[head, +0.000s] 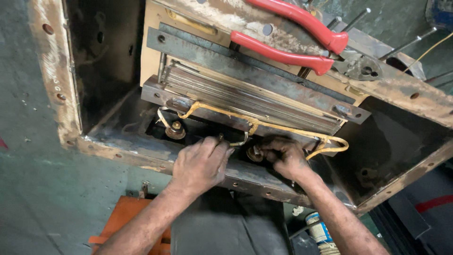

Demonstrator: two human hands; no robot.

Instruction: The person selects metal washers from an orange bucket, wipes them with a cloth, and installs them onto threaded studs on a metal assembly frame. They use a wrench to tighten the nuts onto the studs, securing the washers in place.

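Both of my hands reach into a rusty open metal box (66, 118) that holds a transformer core of stacked steel plates (245, 97). My left hand (200, 165) rests over the box's near rim, its fingers touching a bent metal strip lead (238, 141) under the core. My right hand (283, 156) is closed around a small brass terminal (255, 153) beside that lead. A second brass terminal stud (175, 130) stands free to the left. A yellow sleeved wire (283, 127) runs along the core's lower edge and loops near my right hand.
Red-handled pliers (292, 42) lie on top of the core and the box's far rim. An orange object (127, 217) sits on the floor below left. A small white and blue roll (318, 229) lies below right, by my right forearm.
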